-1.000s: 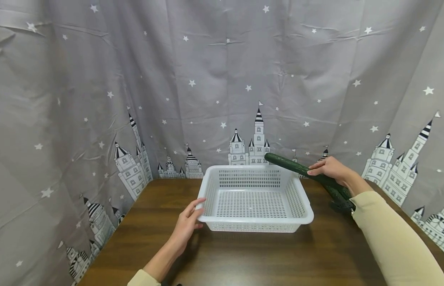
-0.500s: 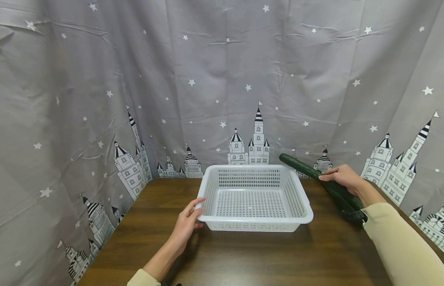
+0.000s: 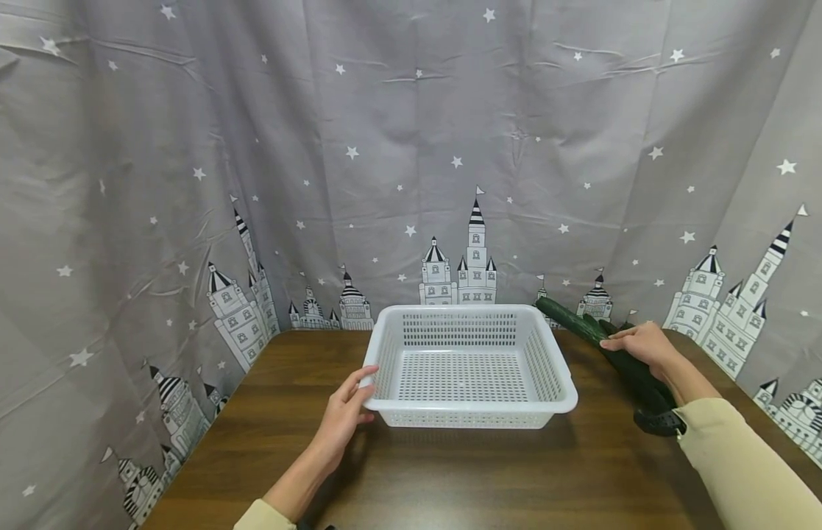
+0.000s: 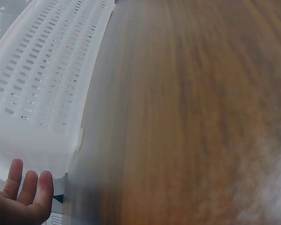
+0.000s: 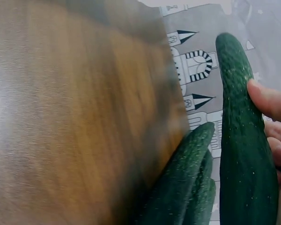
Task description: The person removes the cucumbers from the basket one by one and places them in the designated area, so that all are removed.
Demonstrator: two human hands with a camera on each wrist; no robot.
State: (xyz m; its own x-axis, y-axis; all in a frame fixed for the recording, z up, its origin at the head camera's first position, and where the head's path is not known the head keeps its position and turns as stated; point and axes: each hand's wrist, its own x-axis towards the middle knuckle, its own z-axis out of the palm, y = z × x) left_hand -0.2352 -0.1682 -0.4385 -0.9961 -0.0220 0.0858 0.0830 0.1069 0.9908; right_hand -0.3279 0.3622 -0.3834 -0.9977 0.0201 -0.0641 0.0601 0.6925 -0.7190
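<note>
A white perforated plastic basket [image 3: 473,406] stands mid-table, with nothing lying in it. At its left front corner my left hand [image 3: 341,419] holds the rim; three of its fingers [image 4: 44,190] show beside the basket wall in the left wrist view. My right hand [image 3: 644,344] grips a long dark green cucumber [image 5: 246,140] between thumb and fingers, right of the basket. The cucumber slants, its far end raised near the basket's back right corner. Several more cucumbers [image 5: 175,183] lie just below and beside it, partly hidden by the hand and the held one.
The brown wooden table [image 3: 490,478] extends in front of and to both sides of the basket. A grey curtain [image 3: 384,147] with printed stars and castles hangs behind the table and at its sides. A black wrist strap [image 3: 657,423] shows at the right cuff.
My right hand has moved right and slightly down with the cucumber, away from the basket and toward the other cucumbers. My left hand and the basket have stayed in place.
</note>
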